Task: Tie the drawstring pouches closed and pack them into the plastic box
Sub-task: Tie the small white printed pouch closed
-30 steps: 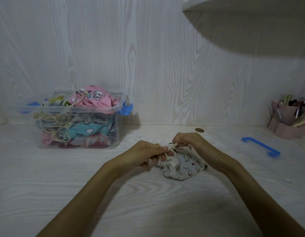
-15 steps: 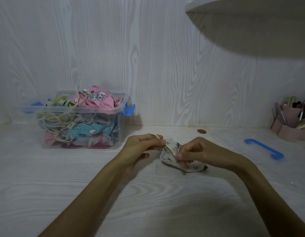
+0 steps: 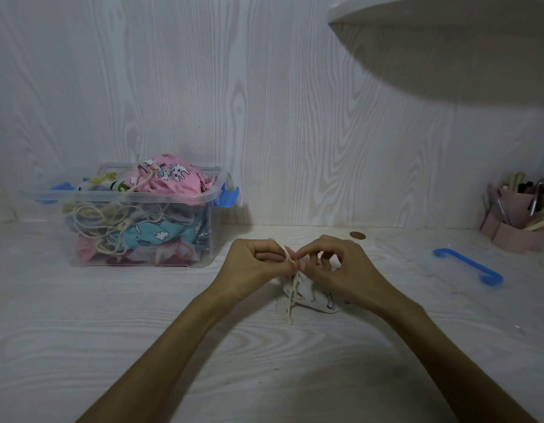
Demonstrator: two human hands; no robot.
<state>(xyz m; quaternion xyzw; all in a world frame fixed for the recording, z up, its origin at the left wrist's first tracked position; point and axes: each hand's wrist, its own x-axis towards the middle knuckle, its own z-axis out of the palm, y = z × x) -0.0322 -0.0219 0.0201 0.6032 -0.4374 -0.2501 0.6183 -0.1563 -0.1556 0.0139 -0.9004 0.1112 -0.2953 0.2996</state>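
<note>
Head view: only one camera here, so I read everything from it.
Pouch: white printed pouch [image 3: 318, 296] lies on the tabletop [image 3: 142, 346], mostly hidden under my hands, well apart from the plastic box [image 3: 136, 215] at rear left.
Left hand: left hand [image 3: 252, 264] has its fingers curled around the cream drawstring [image 3: 290, 282], pinching it near the pouch mouth.
Right hand: right hand [image 3: 334, 264] pinches the same cord right beside the left; their fingertips almost touch.
Cord ends: two loose tails hang toward me over the pouch.
Risk, knot: I judge the cord could slip from either pinch, leaving the mouth slack.
Risk, tails: short tails may pull through before the knot sets.
Risk, packing: box is already heaped with pouches, a pink pouch [image 3: 163, 177] above the rim; another may tumble off or snag the tangled strings.
</note>
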